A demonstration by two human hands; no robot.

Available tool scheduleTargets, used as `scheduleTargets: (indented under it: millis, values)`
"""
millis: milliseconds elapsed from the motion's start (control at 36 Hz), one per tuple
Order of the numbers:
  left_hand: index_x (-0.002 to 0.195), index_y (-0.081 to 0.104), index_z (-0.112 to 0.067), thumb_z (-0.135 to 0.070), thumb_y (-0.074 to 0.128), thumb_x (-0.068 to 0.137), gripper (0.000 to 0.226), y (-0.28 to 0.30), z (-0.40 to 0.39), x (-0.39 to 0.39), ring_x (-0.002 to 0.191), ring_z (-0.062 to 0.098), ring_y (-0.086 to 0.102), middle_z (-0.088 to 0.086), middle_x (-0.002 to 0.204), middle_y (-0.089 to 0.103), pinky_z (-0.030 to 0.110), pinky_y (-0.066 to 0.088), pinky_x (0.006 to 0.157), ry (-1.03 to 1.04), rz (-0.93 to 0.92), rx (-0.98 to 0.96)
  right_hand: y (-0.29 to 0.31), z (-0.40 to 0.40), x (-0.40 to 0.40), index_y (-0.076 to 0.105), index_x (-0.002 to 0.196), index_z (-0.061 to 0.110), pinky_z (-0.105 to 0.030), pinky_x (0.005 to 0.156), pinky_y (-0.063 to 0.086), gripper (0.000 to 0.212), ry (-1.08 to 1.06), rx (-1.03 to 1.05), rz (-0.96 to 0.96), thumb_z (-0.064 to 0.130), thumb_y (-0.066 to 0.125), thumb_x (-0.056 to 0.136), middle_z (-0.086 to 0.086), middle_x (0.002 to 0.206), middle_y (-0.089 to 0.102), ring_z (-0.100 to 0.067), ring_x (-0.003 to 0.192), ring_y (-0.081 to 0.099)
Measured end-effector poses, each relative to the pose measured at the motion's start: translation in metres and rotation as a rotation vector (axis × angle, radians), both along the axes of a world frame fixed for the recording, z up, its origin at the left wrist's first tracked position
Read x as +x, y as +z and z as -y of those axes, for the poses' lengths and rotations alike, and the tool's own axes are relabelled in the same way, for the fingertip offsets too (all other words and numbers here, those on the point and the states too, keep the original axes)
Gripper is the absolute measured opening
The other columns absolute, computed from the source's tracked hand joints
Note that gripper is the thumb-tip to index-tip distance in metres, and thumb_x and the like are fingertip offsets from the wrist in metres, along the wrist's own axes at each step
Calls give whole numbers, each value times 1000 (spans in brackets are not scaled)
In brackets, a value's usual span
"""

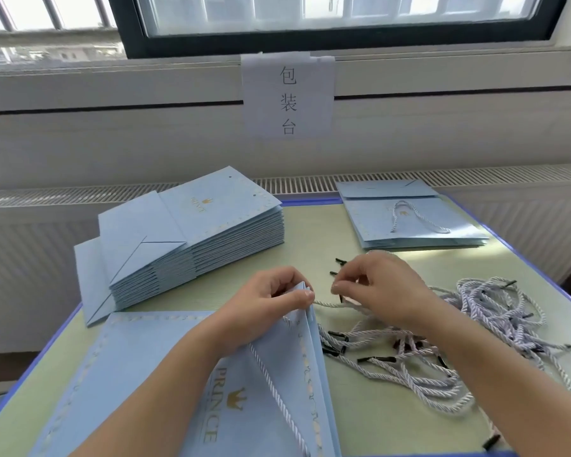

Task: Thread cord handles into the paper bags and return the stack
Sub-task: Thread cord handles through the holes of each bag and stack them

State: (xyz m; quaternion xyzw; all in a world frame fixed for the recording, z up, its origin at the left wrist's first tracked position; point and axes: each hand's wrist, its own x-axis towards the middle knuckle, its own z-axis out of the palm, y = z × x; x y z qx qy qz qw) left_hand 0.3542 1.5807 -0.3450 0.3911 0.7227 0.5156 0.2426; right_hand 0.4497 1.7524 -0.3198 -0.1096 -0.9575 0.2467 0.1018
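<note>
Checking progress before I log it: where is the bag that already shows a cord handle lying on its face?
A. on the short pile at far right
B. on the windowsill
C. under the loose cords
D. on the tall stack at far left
A: a looped cord handle lies on top of the short pile at far right; the tall stack shows bare holes.

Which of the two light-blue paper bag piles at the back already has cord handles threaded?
The low back-right pile of light-blue paper bags: a white twisted cord handle loops on top. The taller back-left stack shows only empty holes.
</note>
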Motion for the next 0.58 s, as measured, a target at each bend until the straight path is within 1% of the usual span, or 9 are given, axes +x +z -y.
scheduleTargets:
  millis: [56,111,167,222,278,361,444,528,583]
  values:
    - [88,67,-15,-36,58,80,24,0,0,0,69,8,45,-6,74,55,14,33,60,3,-6,-1,5,-6,0,72,73,24,-25,63,43,14,-29,-202,-84,25,68,86,12,59,60,-1,57,49]
    - [87,66,-16,-35,56,79,23,0,0,1,67,6,45,-7,74,56,13,33,59,4,-4,-2,11,-10,1,72,71,19,-20,62,44,14,-54,-399,-192,18,69,85,5,63,66,-5,60,53]
    - [86,66,-17,-34,55,79,22,1,0,2,60,2,42,-11,69,54,11,32,55,8,-2,-7,17,-13,2,68,74,13,-19,67,46,14,-65,-574,-282,14,65,87,-3,70,67,-7,65,55]
    - [86,65,-16,-34,53,78,23,3,0,2,56,0,40,-17,64,51,11,31,54,5,-8,-12,23,-15,1,62,76,13,-23,74,47,16,-59,-798,-347,13,58,92,-1,75,69,-8,72,59]
    - [86,65,-16,-34,53,78,23,2,0,2,61,3,42,-17,65,52,14,32,57,6,-20,-16,30,-17,0,55,78,15,-29,76,50,19,-28,-1066,-391,15,49,96,-1,77,72,-13,78,65]
    - [85,65,-17,-34,52,77,22,3,1,3,58,4,40,-16,64,50,15,31,54,15,-16,-19,45,-17,1,49,79,14,-27,63,56,24,26,-1335,-473,19,39,100,-3,68,71,-16,68,70]
    - [85,64,-15,-31,51,77,23,5,1,5,53,5,37,-17,60,47,15,29,51,10,-9,-17,65,-21,0,48,77,14,-22,56,55,28,67,-1357,-592,22,36,101,2,54,63,-13,55,65]
    - [87,64,-12,-31,51,76,26,5,0,5,55,8,37,-16,59,46,17,30,52,18,-1,-25,86,-28,-4,45,75,16,-17,43,38,28,57,-1215,-716,24,38,102,6,46,51,-10,44,51]
    - [87,65,-12,-31,50,75,26,5,-1,5,56,5,39,-17,59,47,16,31,53,20,-6,-35,99,-34,-6,47,75,17,-16,39,27,28,70,-1136,-762,25,41,101,7,45,43,-8,42,40]
